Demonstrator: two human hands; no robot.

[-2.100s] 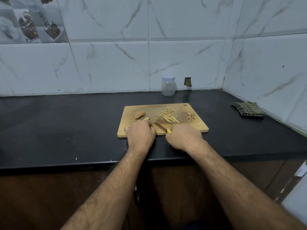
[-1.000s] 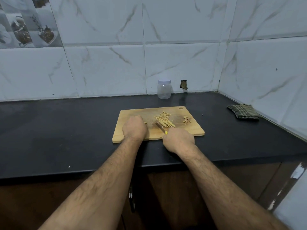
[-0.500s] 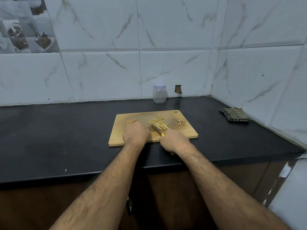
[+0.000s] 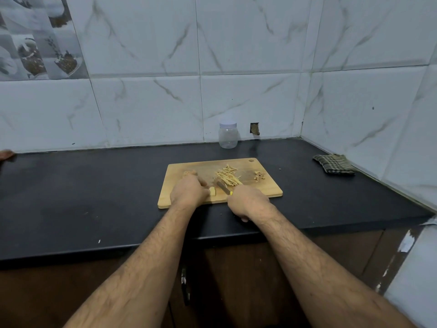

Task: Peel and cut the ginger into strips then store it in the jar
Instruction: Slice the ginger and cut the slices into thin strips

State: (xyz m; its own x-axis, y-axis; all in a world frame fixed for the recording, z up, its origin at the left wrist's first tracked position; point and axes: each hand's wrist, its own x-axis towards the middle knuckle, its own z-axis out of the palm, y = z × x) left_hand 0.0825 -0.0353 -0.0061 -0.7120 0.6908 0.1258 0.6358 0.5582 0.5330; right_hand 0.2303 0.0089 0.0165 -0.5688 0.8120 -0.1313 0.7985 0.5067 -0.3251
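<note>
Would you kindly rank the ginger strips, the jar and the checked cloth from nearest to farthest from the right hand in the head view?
1. Ginger strips: on the board, just beyond the right hand.
2. Jar: at the back wall.
3. Checked cloth: far right, by the side wall.

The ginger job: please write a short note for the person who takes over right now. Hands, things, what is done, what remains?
Left hand: fingers hold a peeled ginger piece down on the cutting board.
Right hand: grips the knife, blade beside that piece.
Done: a pile of strips mid-board; peel scraps at the board's right.
Another ginger chunk lies behind the left hand.
Left: cut the remaining ginger, then move the strips into the jar, lidded, at the wall.
</note>
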